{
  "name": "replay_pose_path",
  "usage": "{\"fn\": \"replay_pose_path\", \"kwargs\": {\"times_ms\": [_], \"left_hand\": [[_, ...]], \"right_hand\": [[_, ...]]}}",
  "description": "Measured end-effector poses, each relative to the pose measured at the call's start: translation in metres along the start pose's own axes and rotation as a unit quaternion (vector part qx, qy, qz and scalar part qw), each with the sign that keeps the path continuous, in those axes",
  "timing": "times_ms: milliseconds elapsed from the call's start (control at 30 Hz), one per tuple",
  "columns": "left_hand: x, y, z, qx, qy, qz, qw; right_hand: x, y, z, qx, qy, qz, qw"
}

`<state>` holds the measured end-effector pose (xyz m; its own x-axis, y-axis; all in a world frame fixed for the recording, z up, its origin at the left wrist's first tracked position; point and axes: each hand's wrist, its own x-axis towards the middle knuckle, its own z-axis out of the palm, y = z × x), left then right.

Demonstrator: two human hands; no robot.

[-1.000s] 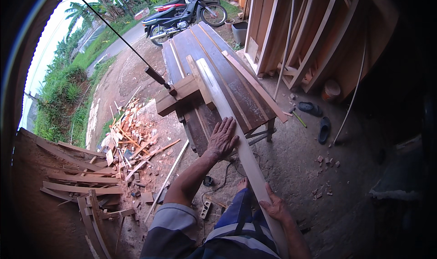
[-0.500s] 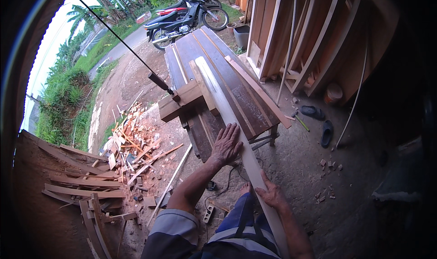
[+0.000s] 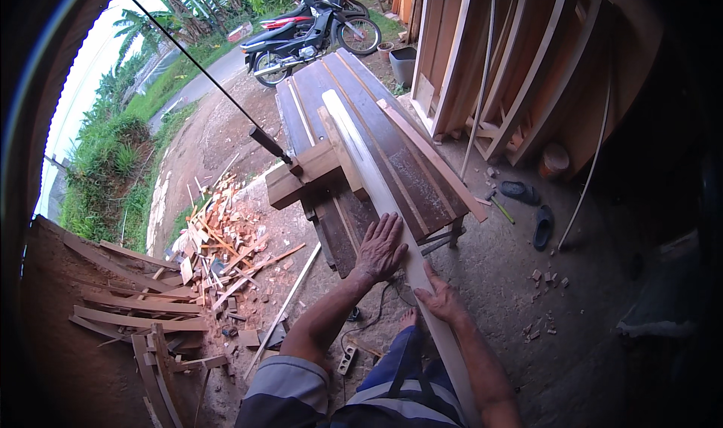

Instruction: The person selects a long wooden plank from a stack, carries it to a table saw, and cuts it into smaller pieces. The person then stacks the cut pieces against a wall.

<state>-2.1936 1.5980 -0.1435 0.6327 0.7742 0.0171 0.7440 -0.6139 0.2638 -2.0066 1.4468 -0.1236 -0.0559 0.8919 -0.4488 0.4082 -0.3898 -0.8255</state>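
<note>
A long, pale wooden board [image 3: 369, 168] runs from the dark worktable [image 3: 392, 130] back toward my body, lying along a wooden guide block [image 3: 343, 153]. My left hand [image 3: 382, 247] rests flat on the board near the table's front edge, fingers stretched out and close together. Closer to me, my right hand [image 3: 443, 296] grips the board's right edge; the fingers underneath are hidden. A thick wooden crosspiece [image 3: 305, 175] joins the guide at its left, and a dark rod [image 3: 269, 143] slants up from it.
A reddish wood strip [image 3: 429, 157] lies along the table's right side. Offcuts [image 3: 218, 255] are heaped on the left, with curved wood pieces [image 3: 143, 319] nearby. Sandals [image 3: 542, 227] and a power strip [image 3: 346, 360] lie on the floor. Tall wooden frames [image 3: 520, 67] stand right; motorcycles [image 3: 309, 44] are parked beyond.
My right hand has slid forward along the board, closer to my left hand. The board has edged slightly away from me along the guide. My left hand still lies flat on it.
</note>
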Motion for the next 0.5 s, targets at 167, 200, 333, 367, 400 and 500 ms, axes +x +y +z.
{"fn": "replay_pose_path", "kwargs": {"times_ms": [167, 200, 333, 367, 400, 500], "left_hand": [[-0.002, -0.001, -0.001, -0.001, 0.001, -0.002, 1.0], [-0.002, -0.001, -0.001, -0.007, -0.005, -0.005, 1.0], [-0.002, 0.001, 0.002, -0.003, -0.006, -0.004, 1.0], [-0.001, 0.002, 0.003, 0.005, -0.01, -0.006, 1.0], [0.0, 0.002, 0.004, -0.001, -0.004, -0.01, 1.0], [0.003, 0.002, 0.007, -0.009, 0.004, -0.027, 1.0]], "right_hand": [[0.025, -0.007, -0.002, -0.004, 0.001, -0.012, 1.0], [0.03, -0.008, -0.002, -0.017, 0.005, -0.014, 1.0], [0.052, -0.013, -0.002, -0.034, 0.016, -0.029, 0.999], [0.057, -0.013, -0.003, -0.029, 0.018, -0.035, 0.999], [0.062, -0.014, -0.003, -0.034, 0.016, -0.044, 0.998], [0.075, -0.013, -0.004, -0.042, 0.013, -0.063, 0.997]]}}
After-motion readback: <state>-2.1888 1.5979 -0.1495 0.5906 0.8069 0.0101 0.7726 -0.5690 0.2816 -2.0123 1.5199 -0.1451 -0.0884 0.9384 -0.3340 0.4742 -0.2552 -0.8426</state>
